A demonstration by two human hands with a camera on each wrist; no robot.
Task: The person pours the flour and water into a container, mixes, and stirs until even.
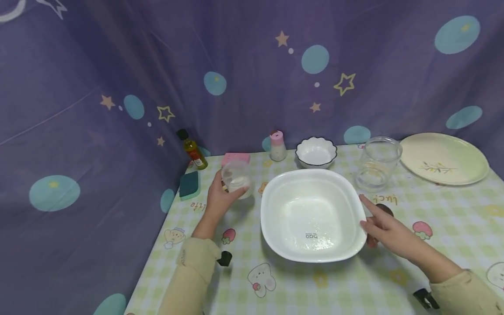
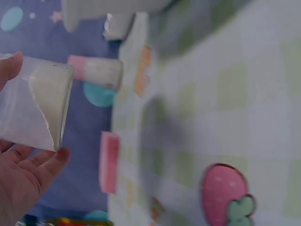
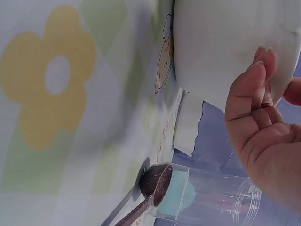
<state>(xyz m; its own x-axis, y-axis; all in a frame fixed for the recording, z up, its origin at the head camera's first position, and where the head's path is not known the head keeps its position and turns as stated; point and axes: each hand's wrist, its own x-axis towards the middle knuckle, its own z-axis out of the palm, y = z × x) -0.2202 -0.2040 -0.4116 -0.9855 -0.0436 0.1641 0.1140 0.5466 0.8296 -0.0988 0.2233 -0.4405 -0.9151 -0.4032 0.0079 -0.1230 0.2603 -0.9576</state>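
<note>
Glass cup (image 1: 237, 178) sits lifted in the left hand (image 1: 218, 202), just left of the white basin (image 1: 313, 214); the right hand (image 1: 387, 234) lays relaxed fingers against the basin's right rim. From the left wrist, fingers (image 2: 28, 172) curl round the cup (image 2: 33, 106), which is tilted; a firm wrap would keep it steady. From the right wrist, loose fingertips (image 3: 256, 84) touch the basin wall (image 3: 221, 42), with a brown spoon (image 3: 150, 188) nearby.
</note>
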